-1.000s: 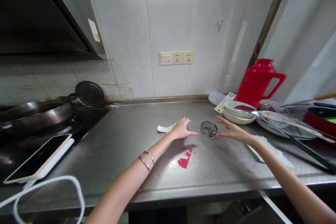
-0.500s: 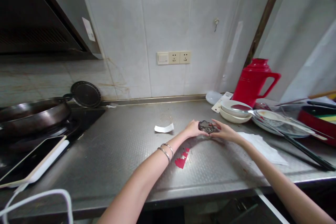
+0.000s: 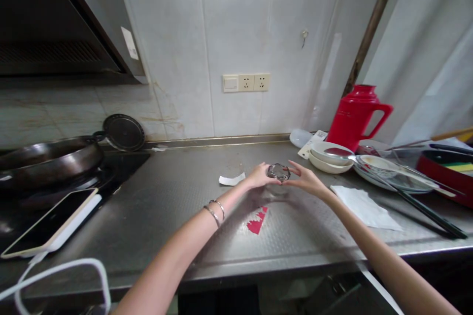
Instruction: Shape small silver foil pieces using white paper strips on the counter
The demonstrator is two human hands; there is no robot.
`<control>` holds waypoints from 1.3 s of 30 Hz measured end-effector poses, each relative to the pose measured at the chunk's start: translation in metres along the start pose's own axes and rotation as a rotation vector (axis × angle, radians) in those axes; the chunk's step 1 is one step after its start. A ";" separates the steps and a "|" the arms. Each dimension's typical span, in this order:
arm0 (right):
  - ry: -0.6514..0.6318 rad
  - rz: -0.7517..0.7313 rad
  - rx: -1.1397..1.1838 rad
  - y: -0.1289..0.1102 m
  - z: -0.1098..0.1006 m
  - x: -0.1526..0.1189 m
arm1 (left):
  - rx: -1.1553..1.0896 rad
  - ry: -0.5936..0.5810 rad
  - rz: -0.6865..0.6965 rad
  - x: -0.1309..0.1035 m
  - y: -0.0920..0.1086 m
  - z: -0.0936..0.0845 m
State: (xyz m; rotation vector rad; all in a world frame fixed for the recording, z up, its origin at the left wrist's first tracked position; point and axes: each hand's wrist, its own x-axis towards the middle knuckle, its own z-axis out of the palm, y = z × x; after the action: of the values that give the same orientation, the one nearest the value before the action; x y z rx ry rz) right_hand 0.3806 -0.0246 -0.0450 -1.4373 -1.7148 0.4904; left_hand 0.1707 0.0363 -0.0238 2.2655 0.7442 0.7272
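Between my two hands is a small round, dark, glassy object [image 3: 279, 172] with a wavy, shiny rim; its exact kind is unclear. My left hand [image 3: 259, 175] grips its left side, the thumb along the near edge and the other fingers partly hidden behind. On the opposite side, the thumb and fingers of my right hand [image 3: 307, 180] curve around the right edge. The object is held just above the steel counter [image 3: 177, 216]. A torn red paper piece [image 3: 257, 220] lies nearer to me, and a curled white strip [image 3: 232, 179] lies left of my left hand.
A white cloth or tissue [image 3: 364, 206], stacked bowls [image 3: 330, 157] and a red thermos jug [image 3: 358, 115] are on the right. Long black chopsticks or rods [image 3: 430, 211] lie across there. Left are a pan [image 3: 51, 160] and a phone [image 3: 51, 224] with a white cable.
Both hands have moved slightly left with the dark glassy object between them, and its top now faces me more. The camera view has shifted a little.
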 end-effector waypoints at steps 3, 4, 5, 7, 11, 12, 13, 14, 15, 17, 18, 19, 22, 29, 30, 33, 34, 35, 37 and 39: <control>0.035 -0.055 -0.062 -0.044 0.027 0.007 | 0.086 0.045 -0.018 -0.028 -0.003 -0.042; 0.048 -0.079 -0.077 -0.060 0.038 0.010 | 0.100 0.058 -0.035 -0.040 -0.005 -0.058; 0.052 -0.113 -0.078 -0.076 0.051 0.013 | 0.118 0.062 -0.055 -0.052 -0.007 -0.074; 0.024 -0.192 -0.052 -0.107 0.080 0.019 | 0.157 0.101 -0.103 -0.078 -0.012 -0.108; -0.048 -0.253 0.039 -0.162 0.144 0.035 | 0.263 0.152 -0.208 -0.134 -0.026 -0.175; -0.068 -0.262 0.057 -0.174 0.161 0.038 | 0.297 0.173 -0.235 -0.148 -0.031 -0.191; -0.077 -0.260 0.076 -0.186 0.177 0.042 | 0.331 0.168 -0.265 -0.163 -0.035 -0.206; -0.100 -0.270 0.099 -0.197 0.193 0.044 | 0.362 0.140 -0.297 -0.177 -0.040 -0.220; -0.122 -0.285 0.123 -0.207 0.209 0.047 | 0.387 0.133 -0.324 -0.192 -0.044 -0.232; -0.169 -0.288 0.157 -0.225 0.240 0.049 | 0.424 0.137 -0.390 -0.221 -0.053 -0.253; -0.194 -0.293 0.172 -0.233 0.254 0.050 | 0.435 0.152 -0.429 -0.235 -0.057 -0.261; -0.215 -0.299 0.189 -0.239 0.268 0.050 | 0.440 0.161 -0.461 -0.248 -0.061 -0.268; -0.286 -0.320 0.208 -0.254 0.304 0.048 | 0.426 0.180 -0.541 -0.284 -0.074 -0.280; -0.368 -0.347 0.153 -0.264 0.354 0.042 | 0.380 0.220 -0.620 -0.329 -0.099 -0.289; -0.373 -0.343 0.148 -0.264 0.358 0.041 | 0.379 0.222 -0.632 -0.332 -0.102 -0.289; -0.390 -0.333 0.144 -0.263 0.366 0.041 | 0.370 0.222 -0.642 -0.338 -0.110 -0.288; -0.396 -0.333 0.144 -0.262 0.368 0.041 | 0.366 0.223 -0.638 -0.339 -0.112 -0.287; -0.401 -0.336 0.146 -0.262 0.369 0.041 | 0.362 0.225 -0.633 -0.340 -0.114 -0.287; -0.406 -0.346 0.147 -0.261 0.371 0.040 | 0.357 0.232 -0.630 -0.342 -0.116 -0.286; -0.409 -0.357 0.140 -0.261 0.371 0.040 | 0.352 0.236 -0.631 -0.344 -0.116 -0.285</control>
State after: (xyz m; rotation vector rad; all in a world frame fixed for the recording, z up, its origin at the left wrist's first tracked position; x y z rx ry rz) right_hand -0.0729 0.0184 -0.0554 -0.9438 -2.1567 0.7239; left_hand -0.2889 -0.0063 -0.0239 2.0556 1.7108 0.5854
